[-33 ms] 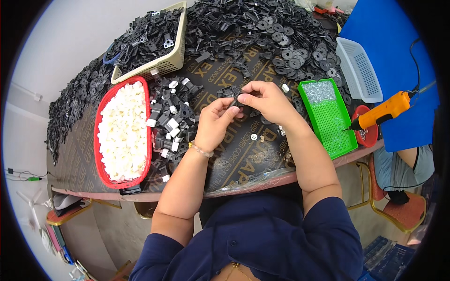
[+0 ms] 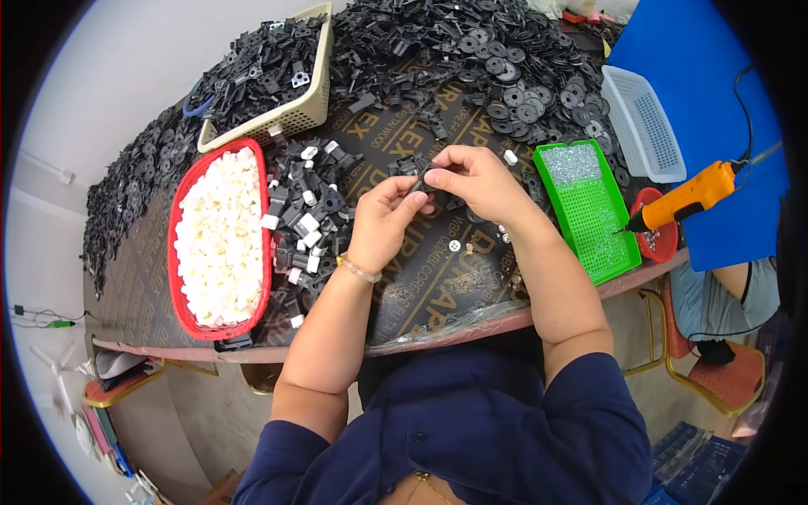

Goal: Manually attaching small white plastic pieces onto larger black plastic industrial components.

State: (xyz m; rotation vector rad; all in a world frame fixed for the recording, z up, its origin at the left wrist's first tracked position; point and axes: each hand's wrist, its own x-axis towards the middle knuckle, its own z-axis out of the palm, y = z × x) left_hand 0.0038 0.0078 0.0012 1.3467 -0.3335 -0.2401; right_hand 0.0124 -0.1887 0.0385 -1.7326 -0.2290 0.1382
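Note:
In the middle of the table, my left hand (image 2: 383, 227) and my right hand (image 2: 480, 185) meet, both closed on one small black plastic part (image 2: 422, 180). Thumbs and fingertips pinch it from either side, so most of its shape is hidden. More black parts (image 2: 408, 165) lie just beyond my fingers. To the left of my left hand is a heap of black pieces with white blocks fitted or lying among them (image 2: 310, 223). A small white button-like disc (image 2: 454, 246) rests on the table below my hands.
A red basket (image 2: 268, 231) of white pieces stands left, a cream basket (image 2: 316, 93) of black parts behind it. Black discs (image 2: 526, 105) pile up at the back. Rightward are a green tray (image 2: 581, 227) of small screws, an orange electric screwdriver (image 2: 690, 198), a red bowl (image 2: 665, 244) and a white basket (image 2: 644, 126).

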